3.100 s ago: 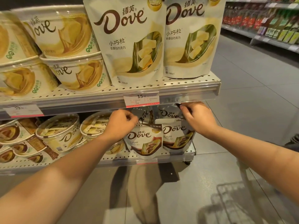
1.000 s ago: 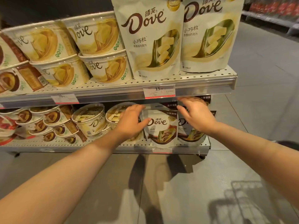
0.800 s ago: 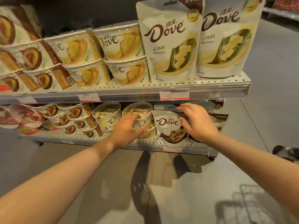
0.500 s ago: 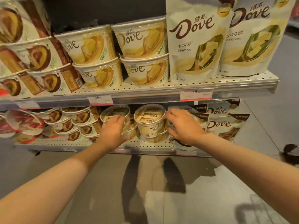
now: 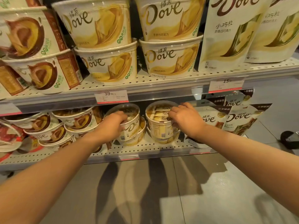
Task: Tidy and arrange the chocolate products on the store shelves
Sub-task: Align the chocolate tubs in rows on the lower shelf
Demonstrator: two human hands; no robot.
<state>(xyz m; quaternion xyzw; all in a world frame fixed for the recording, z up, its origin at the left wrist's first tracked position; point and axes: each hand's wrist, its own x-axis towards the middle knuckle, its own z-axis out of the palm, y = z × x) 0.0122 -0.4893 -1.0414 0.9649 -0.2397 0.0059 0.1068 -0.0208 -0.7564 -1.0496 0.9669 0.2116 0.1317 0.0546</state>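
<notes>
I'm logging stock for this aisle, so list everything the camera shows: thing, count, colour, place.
White-chocolate tubs: four, cream-yellow, upper shelf, stacked in twos.
Brown-label tubs: several, upper left and lower left.
Tall pouches: two, cream, upper right.
Clear-lid tubs: two stacks, cream, lower shelf middle.
Small pouches: several, white-brown, lower right.
Price tags: two readable, white-red, shelf edge.
Left hand: grips left tub.
Right hand: grips right tub.

On the lower shelf (image 5: 145,147) two tubs stand side by side: the left tub (image 5: 131,126) under the left hand (image 5: 113,125), the right tub (image 5: 160,125) under the right hand (image 5: 184,118). Pouches (image 5: 239,120) stand to their right, more tubs (image 5: 64,126) to their left. Stacked tubs (image 5: 169,60) fill the upper shelf (image 5: 145,89).
</notes>
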